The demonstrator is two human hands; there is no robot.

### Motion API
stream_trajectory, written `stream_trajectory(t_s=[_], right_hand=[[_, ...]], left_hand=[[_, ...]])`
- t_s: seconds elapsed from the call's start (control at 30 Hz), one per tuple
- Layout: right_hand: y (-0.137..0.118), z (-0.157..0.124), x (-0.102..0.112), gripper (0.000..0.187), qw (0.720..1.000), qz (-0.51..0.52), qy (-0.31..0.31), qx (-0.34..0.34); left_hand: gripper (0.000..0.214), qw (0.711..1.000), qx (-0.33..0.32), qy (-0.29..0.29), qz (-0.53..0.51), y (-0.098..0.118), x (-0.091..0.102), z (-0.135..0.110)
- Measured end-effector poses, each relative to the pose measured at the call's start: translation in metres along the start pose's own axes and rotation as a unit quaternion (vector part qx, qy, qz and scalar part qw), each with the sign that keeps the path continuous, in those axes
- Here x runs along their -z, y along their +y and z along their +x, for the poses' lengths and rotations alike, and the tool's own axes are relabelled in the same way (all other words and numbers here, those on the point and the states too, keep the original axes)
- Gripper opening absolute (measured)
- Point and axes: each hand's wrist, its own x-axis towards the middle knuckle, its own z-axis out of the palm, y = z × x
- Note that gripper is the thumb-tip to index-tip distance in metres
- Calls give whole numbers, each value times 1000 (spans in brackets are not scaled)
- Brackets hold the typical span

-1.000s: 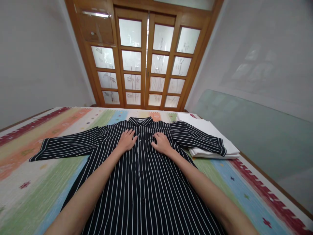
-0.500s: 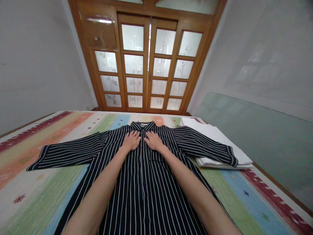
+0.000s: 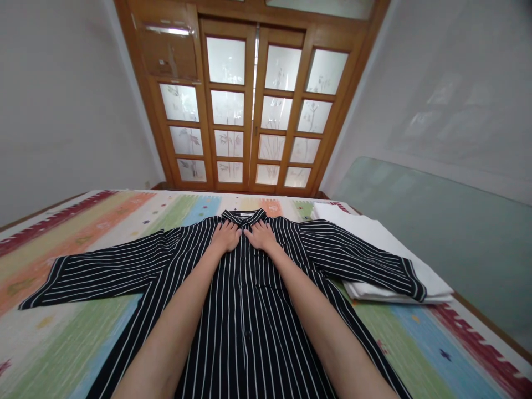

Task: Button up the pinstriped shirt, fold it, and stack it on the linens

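Observation:
A black shirt with thin white stripes [image 3: 245,310] lies face up and buttoned on a colourful striped cover [image 3: 62,332], sleeves spread out to both sides. My left hand [image 3: 225,237] lies flat on the shirt just below the collar [image 3: 245,216], fingers stretched toward it. My right hand [image 3: 261,235] rests flat beside it on the other side of the button line. The two hands nearly touch. Neither holds anything.
A folded white cloth [image 3: 386,249] lies at the right, under the end of the shirt's right-hand sleeve. Wooden doors with frosted glass panes [image 3: 249,105] stand beyond the far edge. A glass-topped ledge [image 3: 436,233] runs along the right wall.
Both hands have slid up the shirt front from chest level to just under the collar and come closer together. My view has moved slightly forward.

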Motion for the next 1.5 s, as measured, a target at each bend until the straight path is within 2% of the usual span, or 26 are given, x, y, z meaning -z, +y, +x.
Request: stream_trajectory(t_s=[0.53, 0.8, 1.0, 1.27, 1.4, 1.5], right_hand=[[12, 38, 2, 67, 1000, 1, -12, -19], [10, 33, 5, 64, 1000, 0, 0, -19], [8, 9, 6, 63, 1000, -9, -3, -9], [7, -42, 7, 67, 996, -18, -28, 77], [1, -72, 5, 62, 986, -23, -1, 168], [-3, -98, 5, 61, 971, -20, -4, 240]], left_hand=[[56, 1000, -9, -3, 9, -9, -3, 39], [58, 1000, 13, -17, 11, -6, -2, 40], [61, 999, 29, -21, 9, -1, -1, 23], [64, 1000, 9, -28, 8, 4, 1, -13], [61, 999, -23, -31, 12, 10, 3, -40], [58, 998, -52, -34, 14, 14, 5, -66]])
